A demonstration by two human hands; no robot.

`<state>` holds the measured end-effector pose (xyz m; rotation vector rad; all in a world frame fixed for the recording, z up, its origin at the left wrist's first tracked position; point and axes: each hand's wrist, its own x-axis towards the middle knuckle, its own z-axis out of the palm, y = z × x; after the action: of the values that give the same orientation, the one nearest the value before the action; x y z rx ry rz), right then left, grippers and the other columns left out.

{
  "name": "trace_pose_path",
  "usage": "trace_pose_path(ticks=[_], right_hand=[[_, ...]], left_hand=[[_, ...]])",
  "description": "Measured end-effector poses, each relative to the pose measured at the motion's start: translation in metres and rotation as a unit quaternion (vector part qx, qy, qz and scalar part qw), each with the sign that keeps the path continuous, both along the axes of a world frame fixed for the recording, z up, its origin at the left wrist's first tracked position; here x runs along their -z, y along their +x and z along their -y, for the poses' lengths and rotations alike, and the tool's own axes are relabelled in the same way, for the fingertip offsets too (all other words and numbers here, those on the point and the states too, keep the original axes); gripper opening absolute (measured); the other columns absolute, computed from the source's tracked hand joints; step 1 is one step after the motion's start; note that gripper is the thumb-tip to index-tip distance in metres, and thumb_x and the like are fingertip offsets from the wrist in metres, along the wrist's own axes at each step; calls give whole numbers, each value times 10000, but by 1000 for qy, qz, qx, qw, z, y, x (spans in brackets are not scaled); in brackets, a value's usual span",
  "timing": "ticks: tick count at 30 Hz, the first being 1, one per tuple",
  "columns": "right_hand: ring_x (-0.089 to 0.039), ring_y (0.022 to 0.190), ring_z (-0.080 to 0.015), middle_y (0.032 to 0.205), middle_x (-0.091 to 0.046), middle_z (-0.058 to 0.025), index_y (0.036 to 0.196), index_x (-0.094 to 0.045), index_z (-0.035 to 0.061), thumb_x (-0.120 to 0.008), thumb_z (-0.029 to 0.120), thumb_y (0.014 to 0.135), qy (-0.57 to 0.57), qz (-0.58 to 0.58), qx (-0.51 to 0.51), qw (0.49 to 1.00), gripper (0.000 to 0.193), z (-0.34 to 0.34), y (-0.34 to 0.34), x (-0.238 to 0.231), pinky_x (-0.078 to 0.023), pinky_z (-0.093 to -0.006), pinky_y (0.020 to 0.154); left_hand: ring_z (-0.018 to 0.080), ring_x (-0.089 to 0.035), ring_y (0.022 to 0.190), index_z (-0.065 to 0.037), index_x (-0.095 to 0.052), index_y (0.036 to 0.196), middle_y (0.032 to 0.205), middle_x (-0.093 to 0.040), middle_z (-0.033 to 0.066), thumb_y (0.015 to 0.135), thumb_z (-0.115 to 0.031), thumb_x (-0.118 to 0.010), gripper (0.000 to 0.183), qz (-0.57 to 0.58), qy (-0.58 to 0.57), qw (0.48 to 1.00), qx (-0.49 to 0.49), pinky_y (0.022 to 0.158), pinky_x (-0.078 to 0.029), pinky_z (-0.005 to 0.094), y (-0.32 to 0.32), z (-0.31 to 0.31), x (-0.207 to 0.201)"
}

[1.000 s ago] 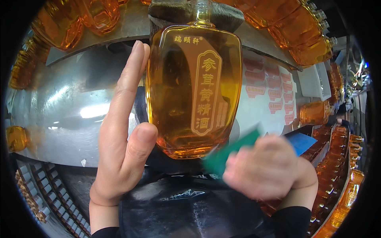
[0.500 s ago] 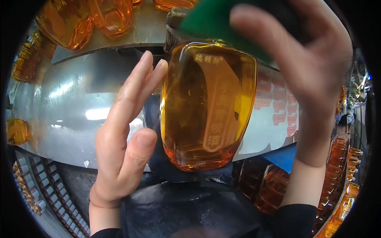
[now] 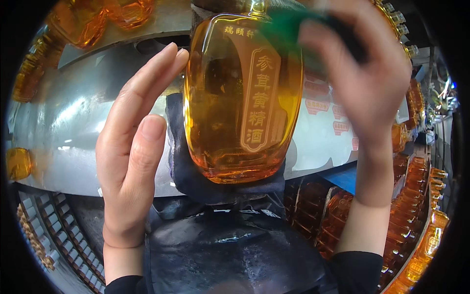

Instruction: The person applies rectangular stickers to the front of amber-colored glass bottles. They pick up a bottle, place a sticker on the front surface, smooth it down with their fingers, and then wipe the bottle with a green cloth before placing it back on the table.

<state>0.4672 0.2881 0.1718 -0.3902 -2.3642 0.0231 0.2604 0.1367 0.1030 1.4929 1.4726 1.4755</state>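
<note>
Before the steel panel [image 3: 73, 122], amber bottle [image 3: 242, 98], left hand [image 3: 132, 161] fingers flat together alongside, right hand [image 3: 362, 83] pinching green cloth [image 3: 289, 27], bottle rows [image 3: 411, 215] right.

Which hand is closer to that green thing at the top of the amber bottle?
Right. The right hand holds the green thing at the amber bottle's top; the left hand is open, lower, beside the bottle's left edge.

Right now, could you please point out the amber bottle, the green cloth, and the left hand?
amber bottle [image 3: 240, 103]: head view, on the middle of its front face.
green cloth [image 3: 284, 27]: head view, on the blurred green part beside the fingers.
left hand [image 3: 129, 157]: head view, on the palm.
</note>
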Motion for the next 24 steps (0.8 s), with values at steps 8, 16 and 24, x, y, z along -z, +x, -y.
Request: trace_pose_path(ticks=[8, 16, 24], right_hand=[[-590, 704, -190, 809, -584, -66, 923, -603, 44, -643, 159, 756, 17, -11, -109, 994, 207, 57, -36, 42, -502, -315, 631], [-578, 643, -193, 673, -612, -67, 701, -622, 18, -597, 213, 683, 42, -59, -100, 992, 197, 83, -29, 39, -456, -328, 530], [-563, 631, -172, 713, -556, -39, 812, -627, 25, -658, 146, 739, -126, -77, -176, 973, 145, 119, 31, 48, -444, -289, 510]], left_hand=[[318, -453, 1340, 48, -451, 1388, 1394, -499, 230, 1015, -287, -368, 508, 39, 10, 999, -28, 1153, -300, 445, -7, 4, 3], [267, -524, 1254, 49, -492, 1370, 1371, -529, 187, 1054, -218, -303, 456, -156, 87, 984, 29, 1063, -411, 400, -42, -61, -6], [242, -541, 1085, -15, -662, 1025, 1092, -602, 119, 952, -233, -585, 242, -372, 142, 917, 30, 902, -424, 322, -10, -143, -38]])
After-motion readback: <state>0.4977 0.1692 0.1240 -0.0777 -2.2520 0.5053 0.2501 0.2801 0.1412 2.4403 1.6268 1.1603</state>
